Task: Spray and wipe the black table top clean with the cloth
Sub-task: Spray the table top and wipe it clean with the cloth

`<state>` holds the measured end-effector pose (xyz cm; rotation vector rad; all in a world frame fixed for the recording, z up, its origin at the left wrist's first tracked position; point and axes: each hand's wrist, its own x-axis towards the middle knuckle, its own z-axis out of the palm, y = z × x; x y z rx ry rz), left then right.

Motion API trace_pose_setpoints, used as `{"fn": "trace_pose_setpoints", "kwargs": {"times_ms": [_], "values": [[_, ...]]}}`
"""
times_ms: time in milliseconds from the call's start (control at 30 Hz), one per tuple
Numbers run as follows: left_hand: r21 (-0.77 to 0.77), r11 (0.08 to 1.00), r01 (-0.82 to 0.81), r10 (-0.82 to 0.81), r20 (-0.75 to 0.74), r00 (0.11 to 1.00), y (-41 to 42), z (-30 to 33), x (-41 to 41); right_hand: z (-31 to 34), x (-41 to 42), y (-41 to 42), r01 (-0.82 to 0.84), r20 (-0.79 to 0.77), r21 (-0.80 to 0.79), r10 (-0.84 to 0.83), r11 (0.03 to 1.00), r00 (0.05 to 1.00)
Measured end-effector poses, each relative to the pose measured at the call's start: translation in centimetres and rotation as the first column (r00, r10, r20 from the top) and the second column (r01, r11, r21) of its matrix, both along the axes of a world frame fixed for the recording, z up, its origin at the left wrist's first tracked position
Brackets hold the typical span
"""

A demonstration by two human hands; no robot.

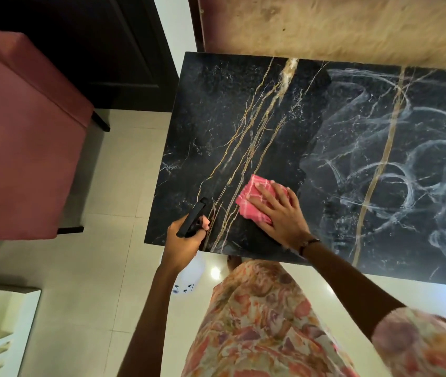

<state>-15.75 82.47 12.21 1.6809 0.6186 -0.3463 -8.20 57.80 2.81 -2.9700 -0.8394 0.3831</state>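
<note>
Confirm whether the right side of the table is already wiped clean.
No. The right part of the table is covered in white swirled streaks, while the cloth under the right hand sits on the clean left part.

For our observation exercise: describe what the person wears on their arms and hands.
Both forearms are bare. The right hand has a thin dark band at the wrist. The left hand wears nothing visible. A short floral sleeve in pink, orange and cream covers the right upper arm.

Black marble-patterned table top (243, 118), gold-veined, whitish smears right of the right hand; folded pink checked cloth (253, 191) flat beneath it; spray bottle (191, 270), black-triggered, in the left.
</note>
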Motion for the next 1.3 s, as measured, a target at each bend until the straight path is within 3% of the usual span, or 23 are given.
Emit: {"fn": "trace_pose_setpoints", "kwargs": {"times_ms": [100, 233, 333, 433, 533, 700, 867, 1000, 1100, 1200, 1300], "values": [[0.008, 1.000, 0.002, -0.002, 0.024, 1.000, 0.2, -0.2, -0.8, 0.1, 0.1, 5.6, 0.033, -0.030, 0.029, -0.032, 0.999, 0.999], [0.019, 1.000, -0.018, 0.018, 0.028, 0.999, 0.4, -0.5, -1.9, -0.4, -3.5, 9.7, -0.226, -0.064, 0.057, 0.229, 0.973, 0.971], [0.023, 0.999, -0.044, 0.044, 0.031, 0.999, 0.7, -0.5, -2.7, -0.9, -5.7, 6.6, -0.385, -0.056, 0.085, 0.391, 0.919, 0.919], [0.014, 0.999, -0.045, 0.045, 0.033, 0.998, 0.8, -0.4, -3.2, -1.0, -5.1, 1.0, -0.426, 0.000, 0.058, 0.427, 0.903, 0.904], [0.027, 0.996, -0.089, 0.089, 0.018, 0.996, 0.3, -0.3, -3.7, -0.5, -2.5, -1.9, -0.344, -0.028, -0.008, 0.344, 0.939, 0.939], [0.052, 0.995, -0.085, 0.085, 0.007, 0.996, -1.9, -0.6, -4.1, 0.5, -1.4, 3.1, -0.109, -0.053, 0.051, 0.112, 0.993, 0.992], [0.039, 0.991, -0.130, 0.131, -0.020, 0.991, -5.4, -0.8, -4.0, -0.1, -5.7, 0.2, -0.380, -0.080, 0.077, 0.385, 0.922, 0.919], [0.021, 0.997, -0.075, 0.074, 0.014, 0.997, -8.6, -0.4, -3.6, -0.2, -6.2, -9.0, -0.426, -0.021, 0.052, 0.427, 0.903, 0.904], [0.025, 0.999, -0.033, 0.032, 0.043, 0.999, -10.4, -0.2, -3.2, 0.1, -3.0, -13.0, -0.279, -0.007, -0.023, 0.279, 0.960, 0.960], [0.024, 0.999, -0.023, 0.021, 0.047, 0.999, -12.0, 0.0, -3.0, 0.8, -0.4, -11.1, -0.099, -0.038, -0.015, 0.098, 0.995, 0.994], [0.019, 1.000, -0.020, 0.019, 0.046, 0.999, -13.4, 0.3, -3.0, 0.4, -0.9, -7.9, -0.082, -0.045, 0.033, 0.083, 0.996, 0.996]]}}
